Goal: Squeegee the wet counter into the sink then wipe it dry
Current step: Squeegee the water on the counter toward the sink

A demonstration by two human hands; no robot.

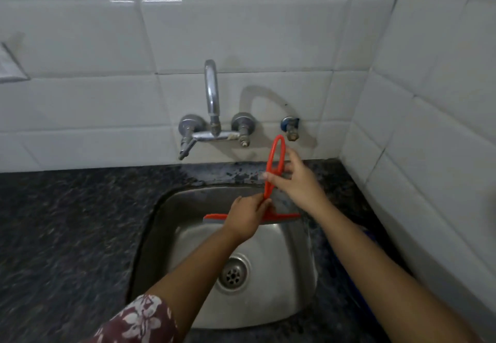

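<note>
Both hands (245,217) grip squeegee (273,170) above sink (150,224).

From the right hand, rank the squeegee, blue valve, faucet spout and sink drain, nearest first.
1. squeegee, held in the right hand.
2. blue valve, on the wall just above.
3. sink drain, below left.
4. faucet spout, upper left, about as far as the drain.

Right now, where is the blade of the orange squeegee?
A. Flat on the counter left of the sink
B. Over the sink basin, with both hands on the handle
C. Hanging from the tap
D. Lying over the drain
B: the squeegee has its blade across the sink, the left hand gripping low on the looped handle, the right hand higher up.
</note>
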